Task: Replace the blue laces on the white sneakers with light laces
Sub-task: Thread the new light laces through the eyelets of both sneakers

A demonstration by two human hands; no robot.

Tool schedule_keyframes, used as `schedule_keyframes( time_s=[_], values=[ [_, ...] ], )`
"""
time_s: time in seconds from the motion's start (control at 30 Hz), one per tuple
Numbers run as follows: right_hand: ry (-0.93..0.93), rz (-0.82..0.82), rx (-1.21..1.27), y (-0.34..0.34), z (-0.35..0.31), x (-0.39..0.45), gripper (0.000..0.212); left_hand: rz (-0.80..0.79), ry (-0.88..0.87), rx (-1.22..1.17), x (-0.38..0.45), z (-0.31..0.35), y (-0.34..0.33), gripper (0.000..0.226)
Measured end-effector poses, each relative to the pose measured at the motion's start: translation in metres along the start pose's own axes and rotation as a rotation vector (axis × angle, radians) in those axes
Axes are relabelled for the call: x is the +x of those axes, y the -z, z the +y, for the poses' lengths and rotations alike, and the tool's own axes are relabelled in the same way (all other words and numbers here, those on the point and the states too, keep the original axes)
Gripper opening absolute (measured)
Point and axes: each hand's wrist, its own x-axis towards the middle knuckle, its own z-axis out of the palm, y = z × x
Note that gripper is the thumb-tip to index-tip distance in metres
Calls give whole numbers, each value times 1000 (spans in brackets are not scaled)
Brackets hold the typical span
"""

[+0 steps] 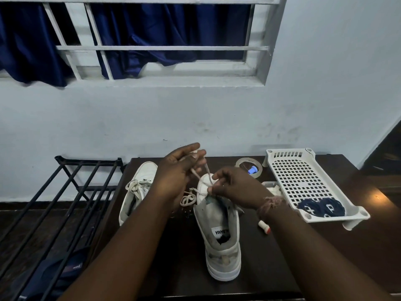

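Two sneakers sit on the counter: the near sneaker lies lengthwise, heel toward the viewer, toe away. The left hand, raised above the toe, pinches the light lace; the right hand pinches it at the eyelets. Blue laces lie coiled in the tray.

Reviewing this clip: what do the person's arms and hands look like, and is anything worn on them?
Both forearms are bare, with no sleeves or gloves in view. The left hand wears nothing visible. By the right hand a frayed, pinkish thread band is wound several times round the wrist.
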Motion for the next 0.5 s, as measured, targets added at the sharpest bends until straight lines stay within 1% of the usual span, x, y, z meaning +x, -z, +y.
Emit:
schedule_keyframes(
  time_s=[0.07,0.13,0.2,0.23,0.3,0.37,0.43,0.5],
  values=[
    [34,-18,-29,-8,0,2,21,-32,51,-251,1,5,-1,35],
    [104,-20,-127,-12,-1,6,5,-23,73,-446,3,10,-1,41],
    [102,-27,-167,-8,0,7,19,40,41,-573,6,16,4,41],
    [93,-38,-139,-4,0,7,23,89,15,-612,8,19,9,40],
    [78,-55,-85,8,1,5,28,199,-31,-650,13,25,24,38],
    [60,-32,-52,21,5,3,31,312,-60,-656,16,26,40,36],
    [-14,38,-59,31,11,3,32,389,-83,-627,18,26,49,37],
    [-101,144,-75,38,15,5,31,443,-91,-574,20,25,52,42]
  ],
)
